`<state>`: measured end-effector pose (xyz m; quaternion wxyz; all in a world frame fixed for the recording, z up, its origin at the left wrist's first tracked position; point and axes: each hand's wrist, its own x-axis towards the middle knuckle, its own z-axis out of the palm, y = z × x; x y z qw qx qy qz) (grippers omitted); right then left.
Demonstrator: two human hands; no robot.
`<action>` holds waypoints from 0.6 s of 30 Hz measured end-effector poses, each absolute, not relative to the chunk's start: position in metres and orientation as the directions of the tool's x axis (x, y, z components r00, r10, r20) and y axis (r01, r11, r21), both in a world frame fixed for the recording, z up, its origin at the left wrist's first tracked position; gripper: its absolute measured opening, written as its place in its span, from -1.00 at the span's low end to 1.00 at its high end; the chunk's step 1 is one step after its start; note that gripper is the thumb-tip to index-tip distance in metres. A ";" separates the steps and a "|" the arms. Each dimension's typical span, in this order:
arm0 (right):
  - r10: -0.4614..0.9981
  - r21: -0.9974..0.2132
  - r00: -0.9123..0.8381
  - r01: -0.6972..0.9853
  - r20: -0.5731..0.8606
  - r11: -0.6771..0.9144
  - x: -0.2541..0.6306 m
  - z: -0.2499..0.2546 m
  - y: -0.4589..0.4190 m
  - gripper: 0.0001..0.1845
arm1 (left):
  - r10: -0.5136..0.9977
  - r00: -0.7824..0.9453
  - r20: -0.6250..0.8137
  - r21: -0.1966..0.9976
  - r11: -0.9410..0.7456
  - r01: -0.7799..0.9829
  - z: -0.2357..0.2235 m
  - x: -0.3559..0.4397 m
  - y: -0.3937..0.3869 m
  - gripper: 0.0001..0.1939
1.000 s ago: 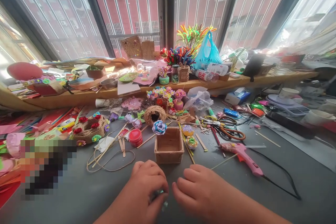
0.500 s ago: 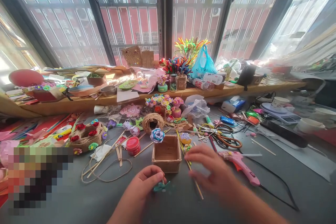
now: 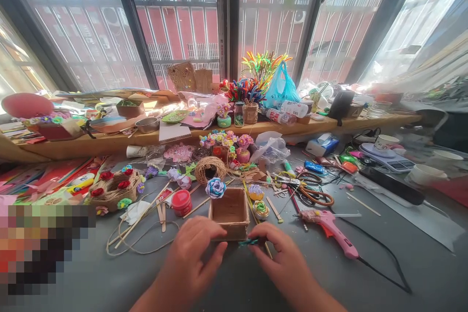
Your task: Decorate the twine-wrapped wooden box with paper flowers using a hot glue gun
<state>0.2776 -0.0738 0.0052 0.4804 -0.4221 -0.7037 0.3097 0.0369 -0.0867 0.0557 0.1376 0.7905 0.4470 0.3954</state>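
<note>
A small brown open box (image 3: 228, 230) stands in front of me, with a blue and white rosette flower (image 3: 215, 188) on its back left corner. My right hand (image 3: 278, 252) pinches a small teal, leaf-like piece (image 3: 248, 242) between thumb and fingers at the box's front right corner. At the front left, my left hand (image 3: 199, 251) has its thumb and fingers apart, holding nothing; its fingertips are close to the box. A green and yellow rosette flower (image 3: 261, 209) and a purple and yellow one (image 3: 256, 191) lie right of the box.
The pink glue gun (image 3: 338, 234) lies at right, its black cord trailing forward. Scissors (image 3: 310, 187) and wooden sticks (image 3: 275, 208) lie behind. Left are a red tub (image 3: 182, 203), loose twine (image 3: 142, 253) and a twine-wrapped basket with flowers (image 3: 113, 194). A twine roll (image 3: 211, 170) sits behind the box.
The teal piece has passed from my left hand to my right and moved right. My left hand has let go and its fingers have spread. My right hand has come down and inward.
</note>
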 end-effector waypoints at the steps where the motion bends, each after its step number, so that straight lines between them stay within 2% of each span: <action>1: 0.896 -0.848 -0.193 0.292 0.400 0.441 0.276 0.003 -0.074 -0.90 | 0.766 0.362 0.531 0.467 -0.621 0.629 0.058 0.035 -0.081 -0.78; 2: 0.894 -0.851 -0.210 0.282 0.396 0.443 0.274 0.001 -0.075 -0.91 | 0.738 0.419 0.528 0.395 -0.651 0.648 0.059 0.035 -0.076 -0.69; 4: 0.882 -0.849 -0.243 0.260 0.403 0.460 0.271 -0.001 -0.076 -0.92 | 0.729 0.497 0.470 0.339 -0.669 0.661 0.061 0.038 -0.067 -0.57; 7: 0.889 -0.862 -0.249 0.248 0.384 0.441 0.269 -0.001 -0.076 -0.93 | 0.737 0.571 0.362 0.361 -0.675 0.643 0.061 0.042 -0.062 -0.56; 11: 0.943 -0.923 -0.203 0.232 0.262 0.307 0.269 0.001 -0.072 -0.93 | 0.767 0.566 0.302 0.415 -0.640 0.646 0.059 0.044 -0.064 -0.57; 18: 0.984 -0.995 -0.180 0.097 0.000 0.017 0.268 0.003 -0.072 -0.71 | 0.819 0.495 0.290 0.439 -0.574 0.691 0.058 0.049 -0.065 -0.54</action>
